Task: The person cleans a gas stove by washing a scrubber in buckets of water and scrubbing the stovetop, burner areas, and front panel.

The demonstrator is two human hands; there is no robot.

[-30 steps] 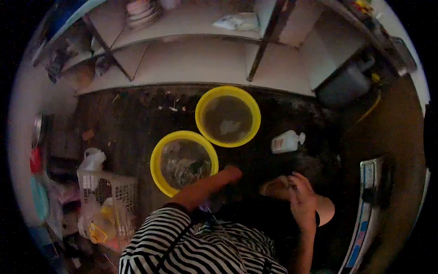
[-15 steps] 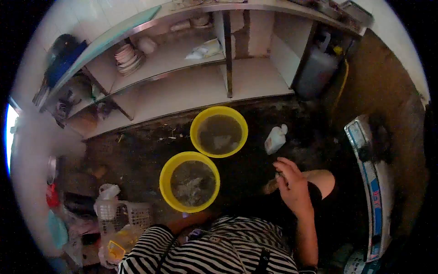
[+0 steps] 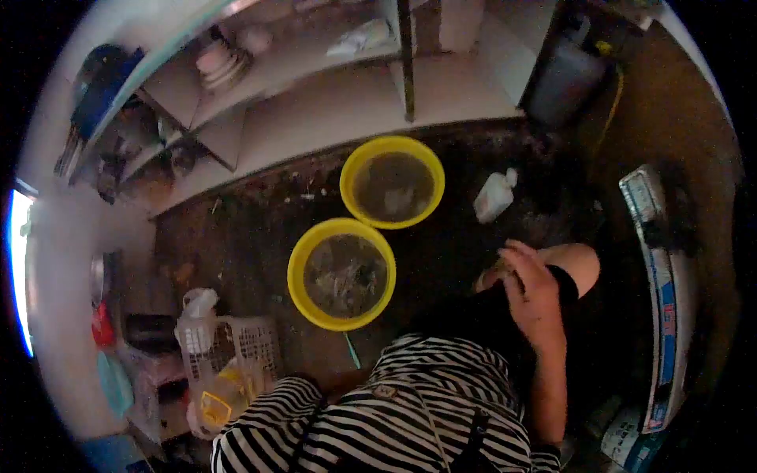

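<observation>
My right hand [image 3: 533, 290] is raised over my bent right knee. Its fingers are loosely stretched and apart, and nothing shows in them. My left forearm runs beneath the striped sleeve [image 3: 272, 410], and the hand itself is hidden by my body. Just below the nearer yellow basin [image 3: 295, 276] is a thin teal stick-like thing [image 3: 352, 351]; I cannot make out whether my left hand holds it. Murky water with pale bits fills that basin. Touching its upper right rim is a second yellow basin [image 3: 436, 183], also holding cloudy water. A white bottle [image 3: 495, 197] stands to the right.
A pale crate [image 3: 264, 339] with bags is at my left. Shelving [image 3: 315, 118] with stacked bowls [image 3: 221, 63] runs along the back, with a grey gas cylinder [image 3: 564, 83] at its right end. A long box [image 3: 666, 315] lies at far right, near a tub [image 3: 627, 441].
My view has tipped down, so basins, bottle and shelving sit higher and a little rightward. The teal stick now shows below the nearer basin. My right hand keeps nearly the same pose.
</observation>
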